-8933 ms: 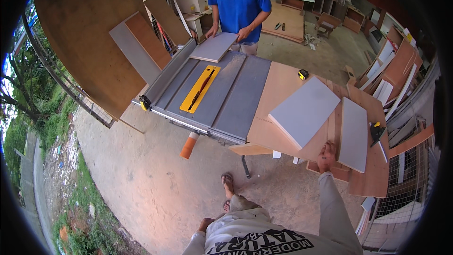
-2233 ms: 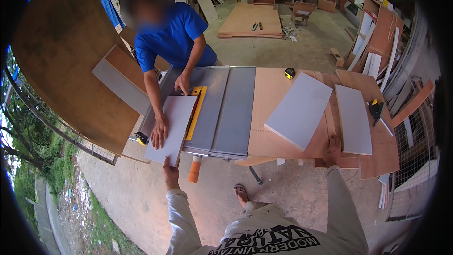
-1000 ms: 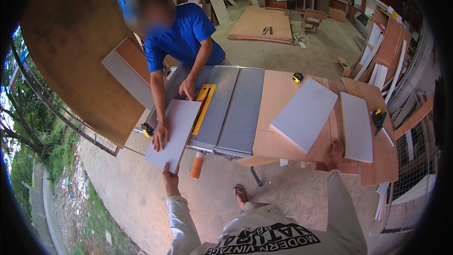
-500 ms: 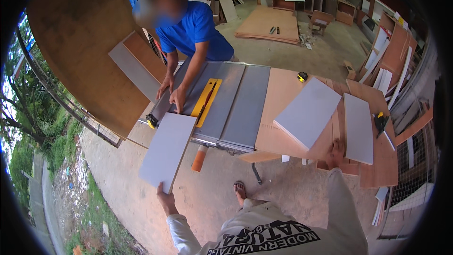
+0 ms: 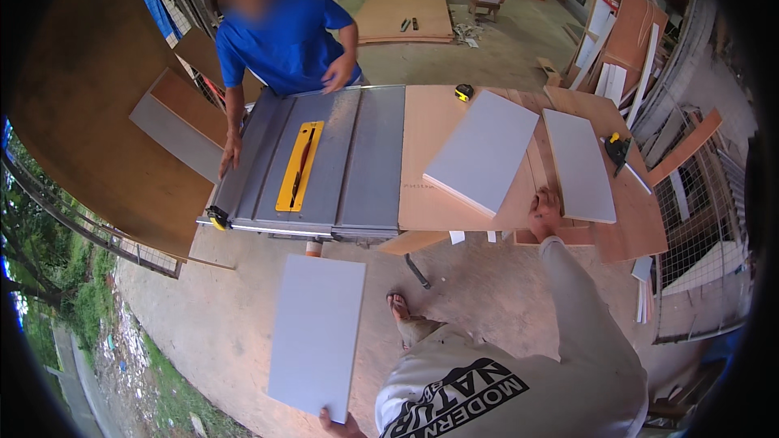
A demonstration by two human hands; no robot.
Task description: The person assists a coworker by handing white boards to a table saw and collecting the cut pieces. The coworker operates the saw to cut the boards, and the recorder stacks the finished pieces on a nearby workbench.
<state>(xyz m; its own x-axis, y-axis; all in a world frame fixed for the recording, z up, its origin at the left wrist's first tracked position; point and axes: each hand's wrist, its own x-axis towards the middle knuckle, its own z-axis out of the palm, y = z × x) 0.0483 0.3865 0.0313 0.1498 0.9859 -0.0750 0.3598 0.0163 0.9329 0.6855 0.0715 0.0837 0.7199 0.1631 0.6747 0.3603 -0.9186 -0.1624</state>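
Note:
My left hand (image 5: pixel 341 423) grips a white rectangular panel (image 5: pixel 316 332) by its near edge. The panel hangs over the floor, apart from the front edge of the table saw (image 5: pixel 369 162). A yellow insert with a slot (image 5: pixel 299 166) lies in the saw's grey top. My right hand (image 5: pixel 545 206) rests with its fingers on the wooden side table (image 5: pixel 430 130) near its front edge, holding nothing. It sits between a stack of white panels (image 5: pixel 487 150) and a single white panel (image 5: pixel 580 164).
Behind the saw stands a person in a blue shirt (image 5: pixel 284 28), one hand at the fence (image 5: pixel 251 142), the other raised. A tape measure (image 5: pixel 463 92) and a black-yellow tool (image 5: pixel 618 148) lie on the side table. A large plywood sheet (image 5: pixel 89 122) leans at left.
The white panel in my left hand has come off the saw toward me. The co-worker's hands have left it, one lifting away. My view has shifted right; my right hand stays on the side table.

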